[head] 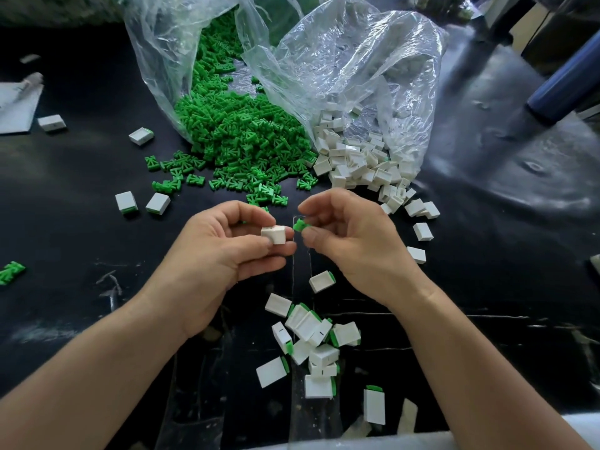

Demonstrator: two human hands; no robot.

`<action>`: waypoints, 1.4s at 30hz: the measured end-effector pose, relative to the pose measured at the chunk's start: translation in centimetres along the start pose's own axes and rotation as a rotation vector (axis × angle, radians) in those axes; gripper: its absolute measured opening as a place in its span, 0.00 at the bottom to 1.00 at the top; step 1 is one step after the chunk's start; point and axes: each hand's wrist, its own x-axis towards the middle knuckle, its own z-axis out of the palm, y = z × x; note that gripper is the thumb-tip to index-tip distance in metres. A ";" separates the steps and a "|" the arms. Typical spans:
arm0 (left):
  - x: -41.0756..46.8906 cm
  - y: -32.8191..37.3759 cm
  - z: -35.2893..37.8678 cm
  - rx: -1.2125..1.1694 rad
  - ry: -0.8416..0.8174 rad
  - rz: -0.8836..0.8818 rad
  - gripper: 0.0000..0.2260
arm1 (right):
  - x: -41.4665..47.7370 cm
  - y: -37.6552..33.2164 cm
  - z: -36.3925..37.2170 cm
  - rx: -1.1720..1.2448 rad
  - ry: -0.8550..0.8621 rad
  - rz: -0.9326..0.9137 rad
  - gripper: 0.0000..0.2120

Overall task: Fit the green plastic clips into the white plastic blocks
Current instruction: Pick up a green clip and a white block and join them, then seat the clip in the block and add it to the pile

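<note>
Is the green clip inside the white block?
No, the clip in the right hand is outside the block in the left hand.

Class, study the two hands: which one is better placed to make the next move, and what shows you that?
Probably the right hand: it pinches a green clip just beside the white block, not yet in it. The left hand grips that block and looks set to steady it.
</note>
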 end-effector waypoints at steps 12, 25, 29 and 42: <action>0.0 -0.2 0.1 0.000 -0.075 -0.029 0.05 | -0.5 -0.6 -0.2 0.039 0.015 -0.084 0.12; 0.0 -0.2 0.1 0.029 -0.042 0.004 0.05 | -0.4 -0.6 0.1 0.015 -0.005 -0.045 0.13; -0.2 -0.3 0.3 0.111 -0.047 0.036 0.05 | -0.5 -0.7 0.0 -0.018 -0.050 -0.034 0.14; -0.3 -0.5 0.3 0.238 -0.024 0.089 0.07 | -0.6 -0.9 0.0 -0.161 -0.020 -0.024 0.11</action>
